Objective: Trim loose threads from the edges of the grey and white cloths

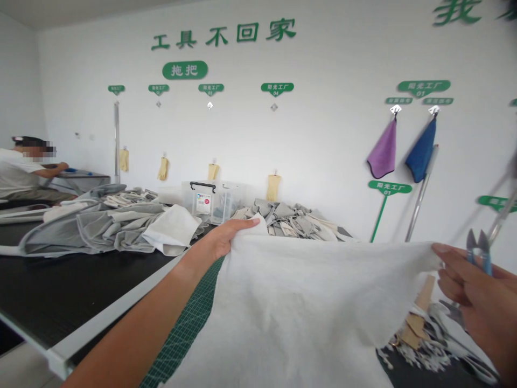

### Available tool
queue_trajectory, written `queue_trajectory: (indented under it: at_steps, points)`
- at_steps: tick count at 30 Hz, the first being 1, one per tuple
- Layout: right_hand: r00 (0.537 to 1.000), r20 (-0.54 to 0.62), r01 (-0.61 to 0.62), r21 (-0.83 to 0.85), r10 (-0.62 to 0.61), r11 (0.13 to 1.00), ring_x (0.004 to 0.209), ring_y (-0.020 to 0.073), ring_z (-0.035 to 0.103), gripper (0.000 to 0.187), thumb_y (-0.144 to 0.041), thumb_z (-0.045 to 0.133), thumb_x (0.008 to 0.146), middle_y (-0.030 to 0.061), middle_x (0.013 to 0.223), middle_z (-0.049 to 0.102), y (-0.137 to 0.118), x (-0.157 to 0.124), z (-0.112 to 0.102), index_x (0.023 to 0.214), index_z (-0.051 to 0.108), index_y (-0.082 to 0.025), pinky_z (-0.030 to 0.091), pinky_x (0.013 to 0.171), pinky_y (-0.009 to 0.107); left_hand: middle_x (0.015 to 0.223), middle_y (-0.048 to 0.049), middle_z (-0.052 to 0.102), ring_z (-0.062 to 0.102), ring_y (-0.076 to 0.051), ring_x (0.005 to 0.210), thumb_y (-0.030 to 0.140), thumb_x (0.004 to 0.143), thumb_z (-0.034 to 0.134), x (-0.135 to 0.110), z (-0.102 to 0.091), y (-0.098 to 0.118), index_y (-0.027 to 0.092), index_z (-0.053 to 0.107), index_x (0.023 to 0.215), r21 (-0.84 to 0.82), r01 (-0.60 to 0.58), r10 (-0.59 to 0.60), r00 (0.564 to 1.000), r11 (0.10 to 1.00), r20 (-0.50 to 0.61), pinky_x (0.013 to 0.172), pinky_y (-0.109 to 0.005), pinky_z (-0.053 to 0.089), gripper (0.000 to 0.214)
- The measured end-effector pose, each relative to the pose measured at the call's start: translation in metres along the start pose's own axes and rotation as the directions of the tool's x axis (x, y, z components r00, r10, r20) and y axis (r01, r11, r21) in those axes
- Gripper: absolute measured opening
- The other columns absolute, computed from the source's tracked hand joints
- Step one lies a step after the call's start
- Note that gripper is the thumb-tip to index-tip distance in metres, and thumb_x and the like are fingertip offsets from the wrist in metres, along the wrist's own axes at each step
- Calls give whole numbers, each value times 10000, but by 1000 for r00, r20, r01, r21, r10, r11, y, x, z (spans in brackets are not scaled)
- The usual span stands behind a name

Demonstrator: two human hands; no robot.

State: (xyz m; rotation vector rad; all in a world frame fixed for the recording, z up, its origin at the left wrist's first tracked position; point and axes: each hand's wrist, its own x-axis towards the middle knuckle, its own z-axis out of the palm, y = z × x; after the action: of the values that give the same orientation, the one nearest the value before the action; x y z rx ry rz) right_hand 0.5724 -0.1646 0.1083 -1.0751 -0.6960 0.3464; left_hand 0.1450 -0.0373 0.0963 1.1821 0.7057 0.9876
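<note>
A white piece of cloth (307, 307) is stretched out in front of me by its top edge, its lower part hanging toward the table. My left hand (226, 235) is closed on the cloth's upper left corner, thumb on top. At the upper right corner, my right hand (470, 283) pinches the cloth between thumb and fingers. The same hand also carries thread snips (479, 252) with blue handles, their blades pointing up. Beneath the cloth shows a green gridded cutting mat (194, 312), partly covered.
Heaps of grey and white cloth lie on the black table (105, 291) at left and behind (294, 218). A clear plastic bin (220, 202) stands between them. Scraps and thread ends (424, 337) lie at right. A person (24, 170) sits far left. Gloves and cloths hang on the wall.
</note>
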Motion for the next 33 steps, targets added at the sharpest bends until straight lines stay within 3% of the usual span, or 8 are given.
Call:
queue_trajectory:
  at_steps: [3, 5, 12, 17, 23, 26, 30, 33]
  points:
    - [996, 37, 79, 61, -81, 995, 455, 29, 307, 361, -229, 911, 543, -63, 630, 332, -5, -8, 5, 823, 708, -124, 205, 323, 156, 1136, -165, 735, 727, -263, 924, 416, 730, 846, -2, 2, 4, 117, 716, 1152, 23, -101, 102, 994, 995, -31, 777, -316, 598, 534]
    - [997, 49, 64, 76, -67, 995, 444, 27, 297, 354, -218, 909, 546, -69, 618, 327, -7, -11, 7, 817, 707, -112, 200, 317, 155, 1135, -159, 736, 727, -266, 928, 427, 745, 831, -3, 3, 7, 134, 707, 1180, 30, -146, 147, 988, 989, -47, 762, -311, 598, 539]
    - [991, 85, 101, 89, -108, 991, 452, 14, 273, 320, -273, 894, 641, -62, 642, 347, -8, -9, 11, 795, 674, -99, 170, 326, 147, 1110, -150, 744, 728, -271, 935, 462, 751, 815, -5, 3, 17, 144, 719, 1123, 69, -205, 212, 970, 976, -122, 788, -322, 602, 500]
    - [984, 125, 119, 98, -131, 988, 442, 11, 253, 307, -300, 872, 704, -78, 623, 310, -9, -9, 12, 821, 662, -108, 160, 342, 156, 1123, -127, 741, 723, -259, 915, 465, 768, 794, -12, 6, 22, 174, 709, 1154, 121, -288, 300, 950, 950, -92, 751, -308, 593, 491]
    - [977, 139, 148, 102, -161, 984, 426, 8, 254, 311, -281, 877, 688, -85, 606, 309, -19, -2, 14, 829, 664, -103, 154, 341, 163, 1029, -112, 751, 709, -253, 839, 519, 738, 793, -22, 14, 39, 173, 713, 1097, 223, -368, 401, 908, 903, -123, 709, -307, 560, 505]
    - [966, 129, 212, 113, -226, 971, 432, 12, 264, 271, -230, 866, 687, -76, 608, 331, -31, 6, 15, 801, 661, -95, 161, 340, 167, 967, -85, 739, 681, -225, 806, 533, 741, 783, -26, 14, 56, 176, 702, 1041, 330, -420, 487, 860, 845, -153, 677, -281, 521, 473]
    - [939, 119, 306, 129, -321, 943, 439, 20, 272, 224, -146, 835, 684, -68, 602, 346, -56, 16, 16, 746, 623, -110, 169, 339, 175, 886, -38, 690, 616, -170, 758, 508, 781, 756, -37, 13, 85, 186, 672, 951, 472, -515, 645, 746, 715, -163, 655, -246, 463, 374]
    - [922, 97, 363, 123, -375, 924, 436, 20, 278, 215, -107, 820, 676, -63, 598, 359, -77, 19, 17, 734, 613, -113, 179, 339, 172, 882, -10, 652, 565, -132, 762, 432, 825, 746, -48, 16, 107, 191, 655, 928, 489, -601, 733, 668, 632, -126, 677, -226, 439, 278]
